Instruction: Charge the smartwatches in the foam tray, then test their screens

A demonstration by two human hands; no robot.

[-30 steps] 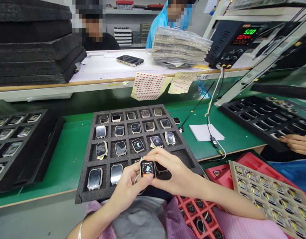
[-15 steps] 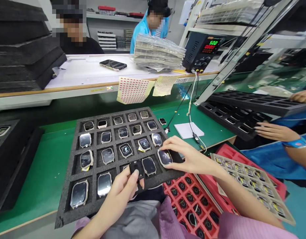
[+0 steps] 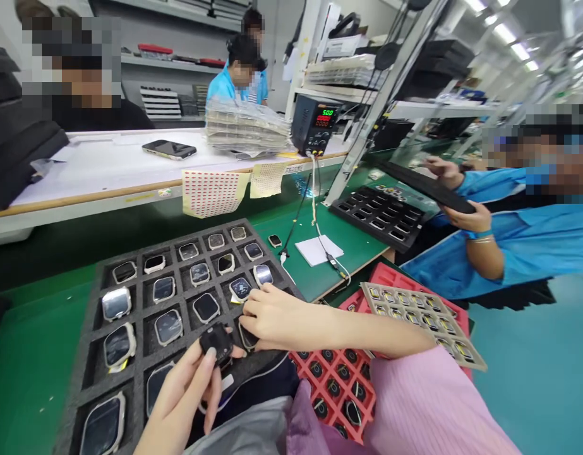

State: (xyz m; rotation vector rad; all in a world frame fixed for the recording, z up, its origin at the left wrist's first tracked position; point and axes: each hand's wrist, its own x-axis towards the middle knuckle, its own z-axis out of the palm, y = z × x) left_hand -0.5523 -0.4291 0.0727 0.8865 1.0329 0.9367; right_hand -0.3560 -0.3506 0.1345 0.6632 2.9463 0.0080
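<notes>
A black foam tray [image 3: 146,341] holds rows of square smartwatches with pale frames, several with dark screens. My left hand [image 3: 187,385] pinches a small black block-like device [image 3: 218,344] above the tray's near edge. Over the right part of the tray, my right hand [image 3: 275,319] has its fingers curled on the edge of a smartwatch [image 3: 247,337], which they partly cover. Bits of yellow show under a few watches, such as the one at the left [image 3: 118,347].
Red trays [image 3: 336,388] with round black parts lie at lower right, beside a beige watch tray [image 3: 426,325]. A power supply [image 3: 317,126], phone [image 3: 168,149] and stacked trays stand on the shelf. At right, a co-worker holds a black tray [image 3: 421,183].
The view has turned right. My right hand has shifted left from the tray's right-end watch, its fingers now on a watch nearer my left hand. The co-worker's upper tray has been lifted away.
</notes>
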